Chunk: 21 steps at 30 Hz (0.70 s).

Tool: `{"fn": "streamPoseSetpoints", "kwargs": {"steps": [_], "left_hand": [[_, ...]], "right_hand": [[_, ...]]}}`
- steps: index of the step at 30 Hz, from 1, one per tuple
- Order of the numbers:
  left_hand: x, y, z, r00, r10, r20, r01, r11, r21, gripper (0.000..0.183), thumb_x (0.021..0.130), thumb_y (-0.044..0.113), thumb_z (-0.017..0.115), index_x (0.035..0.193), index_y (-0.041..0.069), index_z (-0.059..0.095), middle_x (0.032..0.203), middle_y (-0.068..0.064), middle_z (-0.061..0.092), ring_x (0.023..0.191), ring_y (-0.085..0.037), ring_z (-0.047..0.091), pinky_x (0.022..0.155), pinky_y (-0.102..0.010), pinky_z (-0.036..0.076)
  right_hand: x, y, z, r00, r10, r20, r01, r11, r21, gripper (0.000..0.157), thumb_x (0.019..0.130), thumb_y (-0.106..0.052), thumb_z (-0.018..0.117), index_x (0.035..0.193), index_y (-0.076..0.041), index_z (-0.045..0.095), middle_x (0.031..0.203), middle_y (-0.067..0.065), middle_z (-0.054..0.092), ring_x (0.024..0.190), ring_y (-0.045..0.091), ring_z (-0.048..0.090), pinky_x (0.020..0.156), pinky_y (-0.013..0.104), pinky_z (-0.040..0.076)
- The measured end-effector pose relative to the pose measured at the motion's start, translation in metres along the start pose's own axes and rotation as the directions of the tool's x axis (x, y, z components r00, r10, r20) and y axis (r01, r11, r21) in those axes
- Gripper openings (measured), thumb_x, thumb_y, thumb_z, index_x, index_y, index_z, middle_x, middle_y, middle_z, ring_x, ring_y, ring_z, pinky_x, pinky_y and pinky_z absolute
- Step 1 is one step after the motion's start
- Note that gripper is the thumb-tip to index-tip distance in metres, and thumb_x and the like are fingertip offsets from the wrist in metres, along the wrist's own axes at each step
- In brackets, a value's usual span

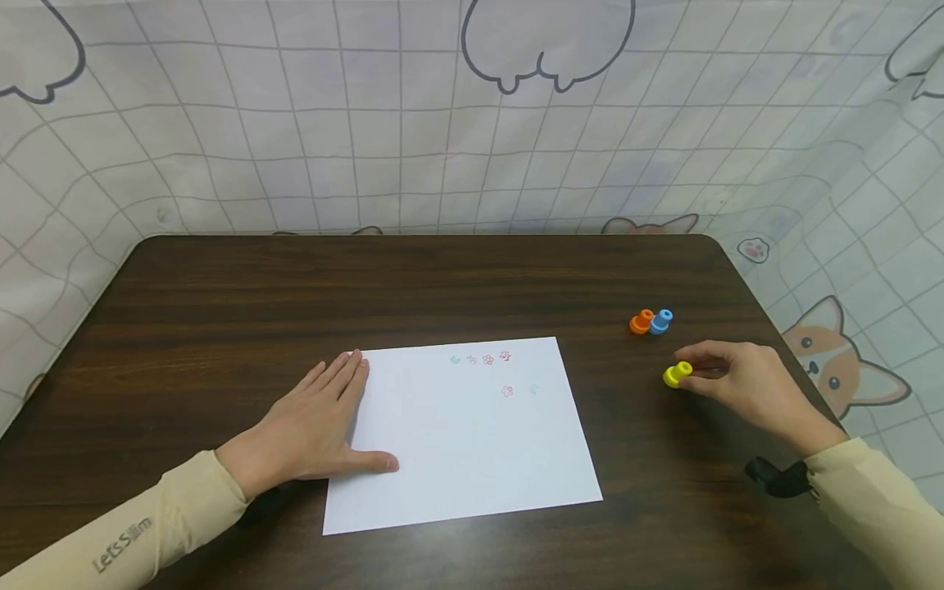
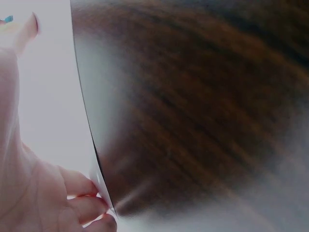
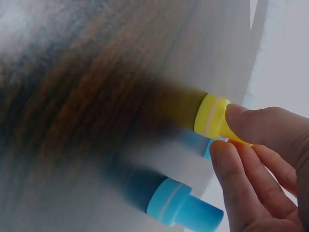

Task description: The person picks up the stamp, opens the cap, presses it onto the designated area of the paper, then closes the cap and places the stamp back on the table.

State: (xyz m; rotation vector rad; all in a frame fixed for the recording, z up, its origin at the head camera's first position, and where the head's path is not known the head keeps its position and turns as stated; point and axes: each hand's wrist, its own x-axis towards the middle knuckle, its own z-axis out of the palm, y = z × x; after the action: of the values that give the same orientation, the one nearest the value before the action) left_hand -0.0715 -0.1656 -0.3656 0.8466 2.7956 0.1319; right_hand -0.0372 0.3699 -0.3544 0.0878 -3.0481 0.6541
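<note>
My left hand (image 1: 310,426) lies flat on the left side of a white sheet of paper (image 1: 472,459), fingers straight and thumb spread across it. Small red and green prints, some shaped like flowers, mark the sheet's upper right. To the right of the paper, my right hand (image 1: 745,389) pinches a small yellow stamp (image 1: 673,376) by its narrow handle, between thumb and fingers. In the right wrist view, the wide end of the yellow stamp (image 3: 206,116) faces the table. A light blue stamp (image 3: 169,200) stands close below my fingers there, and a bit of blue shows behind them.
An orange stamp (image 1: 642,321) and a blue stamp (image 1: 661,321) stand side by side on the dark wooden table (image 1: 442,287), beyond my right hand. A white gridded cloth (image 1: 413,123) with cartoon drawings hangs behind the table and along its sides.
</note>
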Motion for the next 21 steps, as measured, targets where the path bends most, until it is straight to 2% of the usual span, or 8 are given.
{"fn": "streamPoseSetpoints", "kwargs": {"steps": [6,9,15,19,21], "left_hand": [[0.000,0.000,-0.001,1.000,-0.002,0.002,0.002,1.000,-0.004,0.135,0.073,0.093,0.057,0.159,-0.008,0.029,0.169,-0.026,0.027,0.158,-0.043,0.029,0.128,-0.062,0.026],[0.000,-0.001,-0.001,1.000,0.001,-0.001,-0.001,1.000,-0.005,0.135,0.073,0.093,0.058,0.158,-0.008,0.029,0.168,-0.026,0.028,0.158,-0.043,0.029,0.128,-0.062,0.026],[0.000,-0.001,-0.001,1.000,0.000,0.000,0.000,1.000,-0.008,0.135,0.073,0.092,0.059,0.158,-0.008,0.030,0.168,-0.026,0.028,0.158,-0.043,0.029,0.128,-0.062,0.026],[0.000,0.000,-0.002,1.000,0.002,-0.002,-0.002,1.000,-0.016,0.135,0.073,0.092,0.059,0.158,-0.008,0.030,0.168,-0.026,0.028,0.158,-0.043,0.029,0.128,-0.062,0.026],[0.000,0.000,-0.002,1.000,0.004,-0.001,-0.004,1.000,-0.018,0.135,0.073,0.092,0.059,0.158,-0.008,0.030,0.168,-0.026,0.028,0.158,-0.043,0.029,0.128,-0.062,0.026]], "right_hand": [[-0.001,-0.002,-0.010,1.000,0.012,0.009,-0.012,1.000,0.014,0.033,0.086,-0.016,0.084,0.118,-0.013,0.077,0.109,0.013,0.081,0.084,-0.007,0.073,0.066,0.016,0.057],[-0.002,-0.001,-0.015,1.000,0.013,0.008,-0.013,1.000,0.017,0.032,0.088,-0.014,0.082,0.119,-0.013,0.076,0.109,0.013,0.081,0.084,-0.016,0.068,0.066,0.015,0.056],[-0.003,0.000,-0.024,0.998,-0.020,-0.055,0.023,0.999,0.041,0.031,0.089,-0.016,0.082,0.119,-0.011,0.076,0.110,0.015,0.080,0.084,-0.029,0.057,0.067,0.006,0.051],[-0.002,0.000,-0.030,0.994,-0.043,-0.105,0.051,0.995,0.082,0.030,0.089,-0.015,0.082,0.119,-0.009,0.075,0.110,0.017,0.080,0.085,-0.032,0.055,0.066,0.002,0.050],[-0.001,-0.001,-0.032,0.991,-0.046,-0.123,0.058,0.994,0.097,0.029,0.090,-0.016,0.081,0.118,-0.011,0.076,0.107,0.009,0.081,0.084,-0.030,0.057,0.066,0.003,0.051]]}}
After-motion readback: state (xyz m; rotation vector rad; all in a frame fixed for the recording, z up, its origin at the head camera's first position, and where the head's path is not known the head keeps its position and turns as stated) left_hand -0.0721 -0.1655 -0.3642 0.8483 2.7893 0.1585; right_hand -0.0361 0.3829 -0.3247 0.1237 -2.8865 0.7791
